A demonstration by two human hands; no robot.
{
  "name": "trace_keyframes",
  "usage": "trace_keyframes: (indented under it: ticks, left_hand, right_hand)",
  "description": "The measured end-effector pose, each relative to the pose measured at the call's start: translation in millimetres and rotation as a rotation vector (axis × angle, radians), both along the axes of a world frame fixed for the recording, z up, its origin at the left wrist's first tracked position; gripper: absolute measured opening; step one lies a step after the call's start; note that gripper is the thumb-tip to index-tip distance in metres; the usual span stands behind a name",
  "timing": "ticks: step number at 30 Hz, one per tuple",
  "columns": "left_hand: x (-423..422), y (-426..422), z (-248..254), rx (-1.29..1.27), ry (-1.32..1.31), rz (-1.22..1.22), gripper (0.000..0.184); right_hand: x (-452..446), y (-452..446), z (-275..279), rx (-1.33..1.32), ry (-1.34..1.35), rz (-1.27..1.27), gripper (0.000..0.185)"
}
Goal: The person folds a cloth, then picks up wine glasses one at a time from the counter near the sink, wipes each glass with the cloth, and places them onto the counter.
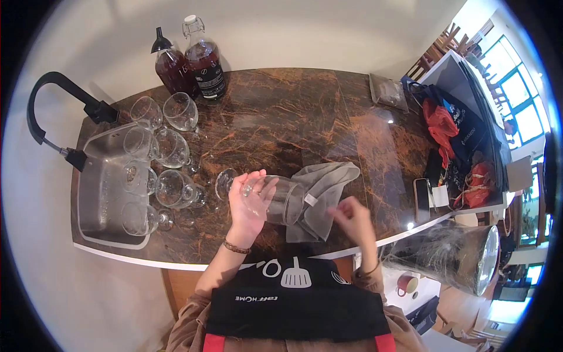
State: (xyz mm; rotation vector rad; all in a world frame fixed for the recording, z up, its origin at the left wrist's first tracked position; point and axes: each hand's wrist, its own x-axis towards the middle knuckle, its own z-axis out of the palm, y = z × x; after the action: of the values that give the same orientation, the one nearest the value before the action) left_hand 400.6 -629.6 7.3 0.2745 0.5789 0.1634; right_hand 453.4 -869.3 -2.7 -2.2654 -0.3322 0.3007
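The stemmed glass (pixel 272 200) lies tipped nearly sideways in the middle of the frame, foot to the left and wide mouth to the right, over the counter. The left hand (pixel 249 202) cradles it palm up, fingers curled round the stem and lower bowl. The mouth end overlaps a grey cloth (pixel 322 202), soft and crumpled, with a small white label. At the cloth's right edge, the right hand (pixel 352 220) has its fingers bent; it is blurred, so I cannot tell whether they pinch the fabric. The main risk, I judge, is the smooth bowl rolling or slipping out, since its far end looks heavy and only one hand supports it; a tug on the cloth could also knock the thin rim. Swung left, the foot might strike the stemmed glasses (pixel 171 148), clear and round-bowled, crowded beside the brushed-metal sink (pixel 97 202). The counter (pixel 281 108) is glossy, dark brown with rusty veining, and looks hard enough to chip glass. At upper left, two clear bottles (pixel 205 67) hold dark red liquid near a matt black, arched faucet (pixel 58 79).
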Motion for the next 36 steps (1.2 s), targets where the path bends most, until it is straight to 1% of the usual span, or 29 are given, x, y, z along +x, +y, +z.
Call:
trace_keyframes:
  ticks: [1,2,4,5,6,8,10,11,12,14,15,17,18,20,21,22,23,24,26,27,28,29,30,31,33,34,36]
  left_hand:
    - [2.0,-0.2,-0.1,-0.005,-0.003,0.009,0.014]
    - [3.6,-1.2,2.0,-0.006,-0.005,0.008,0.014]
    - [4.4,-3.1,7.4,0.015,0.038,0.011,0.014]
    - [4.2,-2.4,6.8,0.017,0.038,0.015,0.014]
    - [3.6,-1.3,5.3,0.020,0.031,0.009,0.014]
    - [3.4,1.6,3.8,0.029,0.023,0.004,0.015]
    - [6.2,2.2,4.0,0.030,0.010,0.007,0.015]
    - [8.4,1.9,5.5,0.032,0.002,0.006,0.015]
    - [10.4,1.1,7.4,0.036,0.009,0.004,0.015]
    - [13.7,0.1,10.4,0.044,0.006,0.003,0.015]
    - [15.1,-0.2,11.6,0.062,-0.006,-0.001,0.016]
    - [18.2,-0.2,15.1,0.082,-0.023,-0.003,0.017]
    - [18.9,-0.7,16.9,0.094,-0.037,-0.007,0.017]
    - [20.3,-1.8,18.8,0.106,-0.055,-0.005,0.018]
    - [20.0,-2.9,19.1,0.105,-0.052,-0.022,0.019]
    - [19.5,-3.6,19.2,0.105,-0.049,-0.036,0.019]
    - [18.8,-3.9,17.1,0.105,-0.050,-0.027,0.019]
    - [18.1,-3.7,13.3,0.110,-0.053,-0.032,0.020]
    - [17.1,-3.0,11.9,0.115,-0.052,-0.032,0.021]
    - [16.7,-3.1,12.7,0.144,-0.057,-0.018,0.022]
    - [16.3,-3.6,13.6,0.173,-0.063,-0.009,0.023]
    - [17.9,-4.1,14.9,0.170,-0.063,-0.011,0.023]
    - [19.8,-4.7,16.5,0.183,-0.063,0.002,0.024]
    - [20.0,-5.5,18.1,0.197,-0.060,0.013,0.026]
    - [20.3,-12.1,25.3,0.233,-0.064,0.025,0.027]
    - [20.7,-15.2,27.2,0.270,-0.065,0.040,0.028]
    - [22.0,-17.2,24.1,0.279,-0.085,0.038,0.029]
  right_hand:
    - [-9.7,8.4,0.1,-0.009,-0.026,0.084,0.022]
    - [-15.3,11.4,-10.4,-0.010,-0.028,0.084,0.022]
    - [-20.4,17.9,-33.8,0.004,-0.238,0.141,0.024]
    - [-17.1,9.9,-34.9,0.086,-0.136,0.140,0.021]
    - [-11.9,1.4,-30.8,0.089,-0.135,0.145,0.021]
    - [-1.6,-16.1,-23.3,0.095,0.101,0.026,0.015]
    - [1.2,-24.4,-16.3,0.613,0.212,-0.201,0.016]
    - [3.0,-31.8,-13.8,0.839,0.244,-0.219,0.021]
    - [0.3,-23.8,9.8,1.103,0.233,-0.213,0.027]
    - [-1.2,-13.5,56.8,1.665,0.497,-0.149,0.034]
    - [-0.4,-11.3,60.1,1.668,0.492,-0.140,0.034]
    - [-0.3,-8.0,63.5,1.858,0.564,-0.077,0.039]
    - [-2.3,-1.7,58.6,1.858,0.562,-0.072,0.039]
    - [-3.9,13.9,30.9,0.240,-0.257,-0.145,0.042]
    - [-0.1,14.2,4.1,0.240,-0.258,-0.140,0.042]
    - [5.2,14.5,-29.9,0.874,0.215,-0.218,0.041]
    - [7.4,15.4,-47.1,1.480,0.726,-0.281,0.040]
    - [2.7,18.9,-40.2,1.478,0.732,-0.272,0.040]
    - [-11.8,25.3,-11.2,0.774,-0.057,0.009,0.036]
    - [-7.6,15.6,-1.9,0.761,0.096,-0.012,0.035]
    - [1.3,8.1,-6.3,0.983,0.329,-0.071,0.038]
    - [2.7,4.2,-8.3,0.928,0.286,-0.067,0.040]
    - [1.7,5.9,1.2,0.872,0.244,-0.062,0.041]
    - [-5.0,13.3,11.0,0.870,0.243,-0.065,0.041]
    - [-21.7,38.8,27.3,1.686,0.800,-0.176,0.044]
    - [-28.0,46.5,28.0,1.685,0.802,-0.176,0.044]
    - [-40.8,54.3,25.9,1.378,0.690,-0.120,0.046]
